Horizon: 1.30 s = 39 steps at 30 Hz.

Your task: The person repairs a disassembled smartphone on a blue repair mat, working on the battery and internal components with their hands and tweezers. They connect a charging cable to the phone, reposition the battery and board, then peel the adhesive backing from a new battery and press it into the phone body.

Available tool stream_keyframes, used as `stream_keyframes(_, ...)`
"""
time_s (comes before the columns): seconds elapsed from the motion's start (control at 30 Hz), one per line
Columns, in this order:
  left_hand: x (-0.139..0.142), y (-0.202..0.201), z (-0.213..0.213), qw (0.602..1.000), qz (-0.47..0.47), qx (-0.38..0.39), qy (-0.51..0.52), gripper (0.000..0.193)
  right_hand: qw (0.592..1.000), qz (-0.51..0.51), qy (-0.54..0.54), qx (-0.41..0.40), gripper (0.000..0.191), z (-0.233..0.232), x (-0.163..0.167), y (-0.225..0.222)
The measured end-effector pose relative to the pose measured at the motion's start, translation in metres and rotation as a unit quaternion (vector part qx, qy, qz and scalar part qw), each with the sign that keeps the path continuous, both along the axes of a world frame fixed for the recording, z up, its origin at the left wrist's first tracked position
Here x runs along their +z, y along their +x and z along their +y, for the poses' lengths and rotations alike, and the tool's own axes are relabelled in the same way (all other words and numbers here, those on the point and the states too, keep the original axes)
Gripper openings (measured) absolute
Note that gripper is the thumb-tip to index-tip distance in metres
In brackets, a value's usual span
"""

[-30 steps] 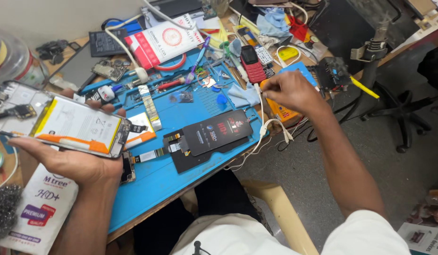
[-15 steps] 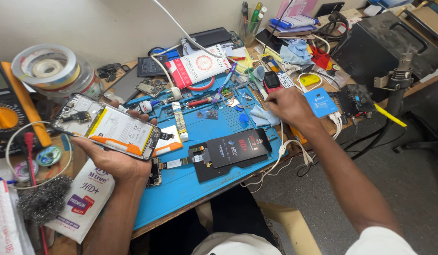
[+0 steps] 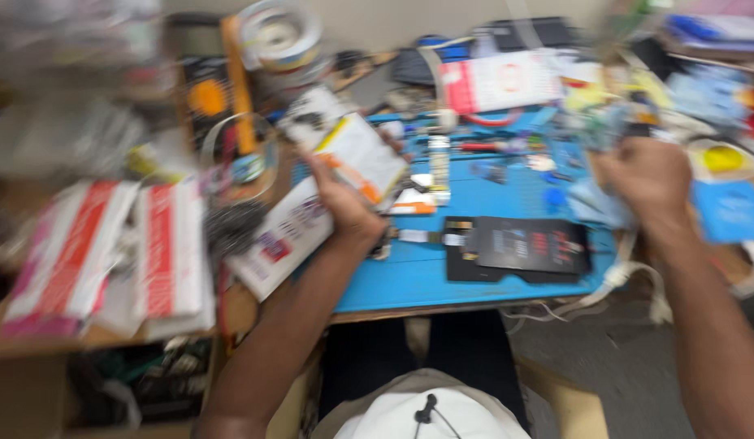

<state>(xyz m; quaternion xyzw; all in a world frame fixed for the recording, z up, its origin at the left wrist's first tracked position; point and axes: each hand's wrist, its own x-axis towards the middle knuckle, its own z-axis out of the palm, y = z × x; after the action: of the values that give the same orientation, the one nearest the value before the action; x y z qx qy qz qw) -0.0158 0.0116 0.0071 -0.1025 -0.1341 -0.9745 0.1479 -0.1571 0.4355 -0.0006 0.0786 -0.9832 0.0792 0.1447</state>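
1. I am holding an opened phone [image 3: 362,156] in my left hand [image 3: 342,205], fingers wrapped under its lower edge, lifted above the left part of the blue work mat [image 3: 409,272]. The face turned toward me is showing a pale panel with an orange strip.

2. My right hand [image 3: 647,175] is closing into a loose fist over the right side of the mat. Whether it is gripping a tool or a scrap of pale cloth I cannot tell; the blur is swallowing the fingertips.

3. Handling judgement: the phone is looking thin, stiff and light, with exposed internals, so I am treating it as fragile. The safest hold is by the long side edges of the frame, keeping off the open face.

4. A black rectangular panel [image 3: 527,248] is lying flat on the mat between my hands, apart from both.

5. Hard to make out: the whole view is smearing with motion. A tape roll [image 3: 281,34], a red-and-white packet [image 3: 500,80] and small parts at the back of the bench are only reading as colours. Red-striped packaging [image 3: 109,252] at the left is equally indistinct.
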Motion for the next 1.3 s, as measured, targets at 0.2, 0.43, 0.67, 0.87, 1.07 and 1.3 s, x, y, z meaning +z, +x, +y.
stream_keyframes(0.2, 0.013, 0.009, -0.008, 0.997, -0.056, 0.031, -0.044, 0.094, 0.762, 0.012, -0.632, 0.143, 0.023, 0.013, -0.016, -0.009)
stream_keyframes(0.43, 0.016, 0.007, -0.003, 0.999, -0.038, 0.015, -0.017, 0.095, 0.568, -0.053, -0.808, 0.147, 0.023, -0.028, 0.008, 0.057)
stream_keyframes(0.67, 0.005, 0.009, 0.0, 0.999, 0.009, 0.035, -0.033, 0.075, 0.397, -0.127, -0.896, 0.157, 0.043, -0.142, 0.025, 0.158)
stream_keyframes(0.87, 0.034, 0.027, 0.025, 0.993, -0.018, 0.076, -0.085, 0.072, 0.553, -0.045, -0.798, 0.235, 0.023, -0.197, 0.018, 0.187)
stream_keyframes(1.07, 0.038, 0.09, 0.037, 0.987, -0.063, 0.103, -0.11, 0.079, 0.661, -0.032, -0.69, 0.292, 0.033, -0.217, 0.011, 0.225)
stream_keyframes(1.3, -0.003, 0.123, 0.06, 0.973, -0.067, 0.186, -0.122, 0.076, 0.803, -0.01, -0.52, 0.289, 0.032, -0.209, -0.003, 0.262)
